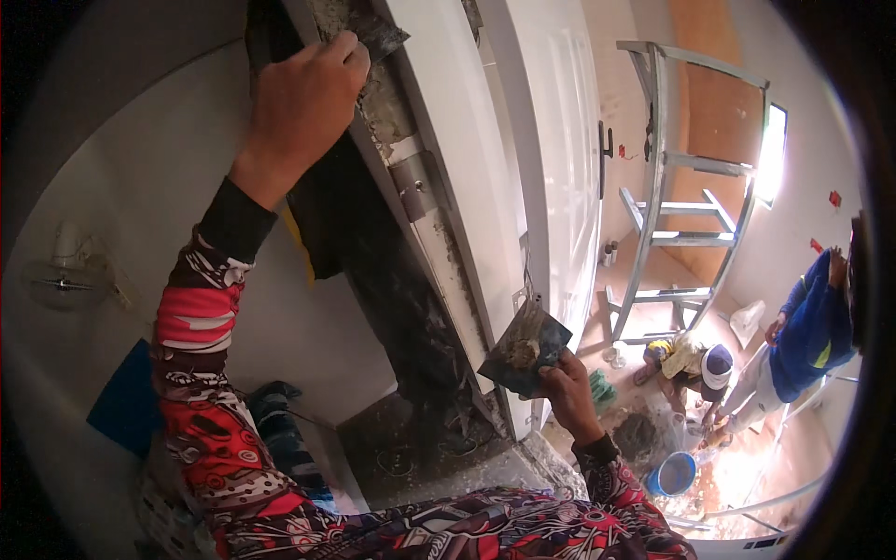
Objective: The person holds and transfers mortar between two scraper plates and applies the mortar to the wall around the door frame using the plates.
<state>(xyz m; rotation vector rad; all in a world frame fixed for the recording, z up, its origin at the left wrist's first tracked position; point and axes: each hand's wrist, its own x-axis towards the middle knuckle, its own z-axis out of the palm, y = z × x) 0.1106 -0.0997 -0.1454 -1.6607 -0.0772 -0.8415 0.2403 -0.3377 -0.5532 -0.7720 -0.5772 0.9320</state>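
**Inspector:** Hands first. Where is each one?

**Assistant:** Left hand (303, 98) is raised to the upper left of the frame, fingers curled tight around the handle of a trowel (373, 33). The blade lies against the rough grey gap along the white door frame (457, 140). Right hand (567, 387) sits lower centre, fingers closed on a flat square board (527, 347) carrying a small lump of mortar (523, 353). The board is held just beside the frame's lower part.

**Inspector:** Clothing?

**Assistant:** Both forearms wear a red, black and white patterned sleeve (201, 373).

**Inspector:** Fittings on the frame?

**Assistant:** A metal hinge plate (418, 182) sits between the two hands. The white door (560, 159) stands to its right, with a dark handle (605, 149).

**Inspector:** Surroundings?

**Assistant:** A metal stepladder (681, 187) stands upper right. Below it, at the right edge, two people (747, 364) bend over the floor, near a blue bucket (672, 474) at lower right. Their hands are too small to judge.
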